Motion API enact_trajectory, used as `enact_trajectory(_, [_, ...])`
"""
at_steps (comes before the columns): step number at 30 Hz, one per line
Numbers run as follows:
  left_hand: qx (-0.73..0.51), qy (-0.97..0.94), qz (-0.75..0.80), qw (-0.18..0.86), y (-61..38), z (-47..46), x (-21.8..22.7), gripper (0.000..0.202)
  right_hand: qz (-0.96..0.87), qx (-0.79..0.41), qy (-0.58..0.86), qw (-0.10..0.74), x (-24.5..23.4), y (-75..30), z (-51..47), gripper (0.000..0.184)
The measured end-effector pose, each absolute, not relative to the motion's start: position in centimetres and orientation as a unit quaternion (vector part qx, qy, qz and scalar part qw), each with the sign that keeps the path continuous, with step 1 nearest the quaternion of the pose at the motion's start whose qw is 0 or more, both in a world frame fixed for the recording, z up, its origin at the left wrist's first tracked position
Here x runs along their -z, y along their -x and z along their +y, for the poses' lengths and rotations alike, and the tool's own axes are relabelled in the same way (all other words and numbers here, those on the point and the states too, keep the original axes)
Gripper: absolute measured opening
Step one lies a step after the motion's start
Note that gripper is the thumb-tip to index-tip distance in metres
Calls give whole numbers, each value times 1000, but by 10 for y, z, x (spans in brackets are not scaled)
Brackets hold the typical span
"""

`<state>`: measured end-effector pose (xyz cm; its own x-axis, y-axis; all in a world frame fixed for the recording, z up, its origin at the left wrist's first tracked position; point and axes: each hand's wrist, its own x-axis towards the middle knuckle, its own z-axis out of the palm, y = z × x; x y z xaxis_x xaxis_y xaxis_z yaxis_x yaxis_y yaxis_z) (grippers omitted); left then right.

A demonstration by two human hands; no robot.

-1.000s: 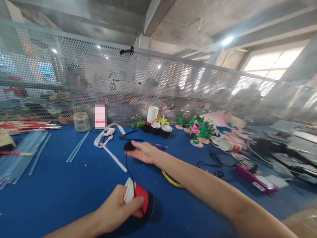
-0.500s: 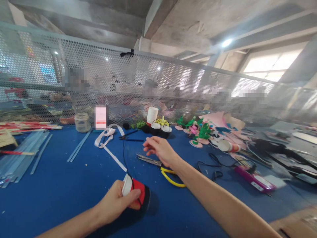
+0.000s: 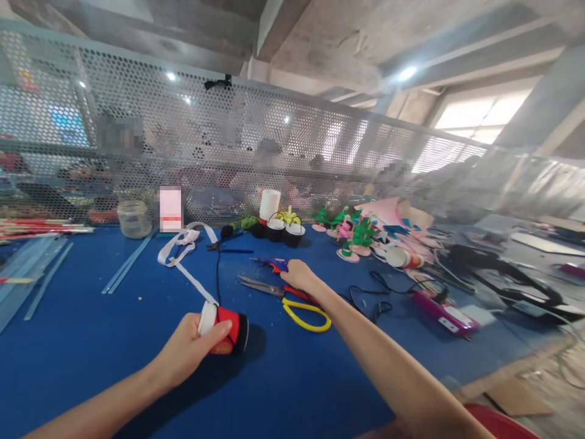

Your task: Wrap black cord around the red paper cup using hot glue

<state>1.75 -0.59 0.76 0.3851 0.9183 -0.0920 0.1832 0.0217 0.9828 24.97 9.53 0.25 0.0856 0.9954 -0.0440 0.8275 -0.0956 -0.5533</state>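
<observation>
My left hand [image 3: 189, 347] is closed round a small red, black and white cup [image 3: 227, 329] that lies on its side on the blue table [image 3: 114, 341]. A thin black cord [image 3: 217, 268] runs from the cup to a black pompom [image 3: 226, 231] lying near the mesh. My right hand [image 3: 299, 275] reaches forward, its fingers curled down on a blue and red tool [image 3: 275, 264]. Yellow-handled scissors [image 3: 304, 308] lie just below that hand, blades pointing left.
A perforated mesh screen [image 3: 320, 140] closes off the table's far edge, with people behind it. A plastic jar [image 3: 134, 218], white ribbon [image 3: 183, 250], small black buckets [image 3: 284, 229], foam figures [image 3: 351, 238], a purple device [image 3: 441, 308] and clear strips [image 3: 36, 274] lie around.
My right hand let go of the black pompom, which now lies near the mesh, and moved right and down onto the tools. My left hand kept hold of the cup.
</observation>
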Motion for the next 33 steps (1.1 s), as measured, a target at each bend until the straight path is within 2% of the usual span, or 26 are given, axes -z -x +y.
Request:
enact_trajectory(3, [-331,-614,447,559,-17,-4,-9,38,-633,-218,707,230,-5,-252,100,26])
enact_trajectory(8, [-349,-596,482,539,-14,3,-9,35,-621,-275,655,331,-21,-256,71,22])
enact_trajectory(11, [-350,-595,491,531,-13,5,-7,34,-620,-349,612,345,-29,-252,45,15])
enact_trajectory(16, [-344,-596,532,493,-11,9,-7,33,-645,-481,475,356,-31,-239,13,15])
enact_trajectory(21, [-326,-586,560,487,-8,16,-8,34,-691,-428,508,286,-27,-229,-9,17])
enact_trajectory(28, [-312,-589,561,490,-7,19,-5,35,-790,-237,491,280,-24,-221,-16,12])
enact_trajectory(33, [-304,-599,564,480,-7,19,-5,35,-810,-193,495,250,-20,-220,-18,16])
